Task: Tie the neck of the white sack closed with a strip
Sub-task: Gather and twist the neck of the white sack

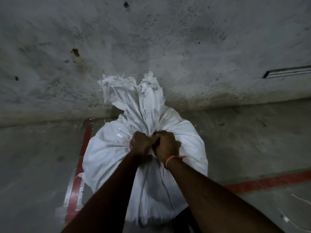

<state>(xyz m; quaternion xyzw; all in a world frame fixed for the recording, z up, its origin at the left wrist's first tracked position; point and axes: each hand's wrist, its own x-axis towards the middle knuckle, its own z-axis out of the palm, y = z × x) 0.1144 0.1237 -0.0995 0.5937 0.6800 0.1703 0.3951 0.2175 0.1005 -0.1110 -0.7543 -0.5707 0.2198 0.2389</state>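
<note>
A full white woven sack (107, 153) stands on the concrete floor against a wall. Its neck is gathered into a tight bunch, and the frayed open top (134, 93) fans out above the bunch. My left hand (140, 143) and my right hand (166, 145) are both clenched side by side right at the gathered neck, knuckles touching. The strip itself is hidden inside my fists; I cannot make it out. An orange thread band circles my right wrist (171, 159).
A stained grey wall (151, 39) rises directly behind the sack. Red painted lines (84, 148) run along the floor at the left and at the right (269, 182). Loose white threads (301, 202) lie on the floor at the lower right. A narrow slot (286, 73) is in the wall at right.
</note>
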